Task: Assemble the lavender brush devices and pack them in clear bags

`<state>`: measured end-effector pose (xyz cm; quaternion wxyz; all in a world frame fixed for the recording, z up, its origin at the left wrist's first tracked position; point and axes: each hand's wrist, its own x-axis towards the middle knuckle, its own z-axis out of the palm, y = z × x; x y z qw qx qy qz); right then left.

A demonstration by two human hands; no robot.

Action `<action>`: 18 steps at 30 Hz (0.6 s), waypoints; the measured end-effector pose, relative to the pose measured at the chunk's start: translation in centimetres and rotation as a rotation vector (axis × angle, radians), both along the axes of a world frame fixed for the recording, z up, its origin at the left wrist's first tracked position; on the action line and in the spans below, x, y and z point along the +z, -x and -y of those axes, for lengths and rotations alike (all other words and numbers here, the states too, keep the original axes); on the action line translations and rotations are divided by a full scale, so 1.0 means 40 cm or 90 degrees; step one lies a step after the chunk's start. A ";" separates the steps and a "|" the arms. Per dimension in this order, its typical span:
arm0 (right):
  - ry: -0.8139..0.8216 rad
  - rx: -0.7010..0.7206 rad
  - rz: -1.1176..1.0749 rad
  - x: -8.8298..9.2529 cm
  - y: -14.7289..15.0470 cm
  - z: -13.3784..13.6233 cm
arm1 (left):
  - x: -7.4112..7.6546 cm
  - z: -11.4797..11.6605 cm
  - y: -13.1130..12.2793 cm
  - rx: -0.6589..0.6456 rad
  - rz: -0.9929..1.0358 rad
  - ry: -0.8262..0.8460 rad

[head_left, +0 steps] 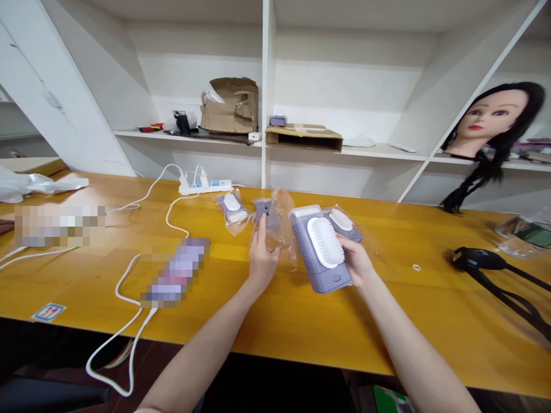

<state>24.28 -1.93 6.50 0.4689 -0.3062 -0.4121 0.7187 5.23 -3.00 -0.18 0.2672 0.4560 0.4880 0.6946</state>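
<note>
My right hand (358,263) grips a purple box-shaped device (303,244) from its right side and holds it tilted above the table. A white oval brush head (326,242) with short bristles sits on the device's face, and a small oval button shows at its lower end. My left hand (262,258) has its index finger stretched forward and its thumb apart, with nothing held. That fingertip reaches the lower part of a smaller purple piece (263,209) in clear plastic; I cannot tell whether they touch. Behind the held device lies another purple piece with a white brush pad (341,219).
A bagged purple brush device (232,207) lies near a white power strip (210,186). White cables run to a blurred phone (176,272) on the left. A black strap (480,259) and a small white ring (416,267) are on the right. A mannequin head (486,123) stands on the shelf.
</note>
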 end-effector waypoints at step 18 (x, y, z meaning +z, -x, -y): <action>0.067 0.211 0.084 -0.028 0.015 0.009 | -0.010 -0.056 0.052 -0.062 -0.117 0.090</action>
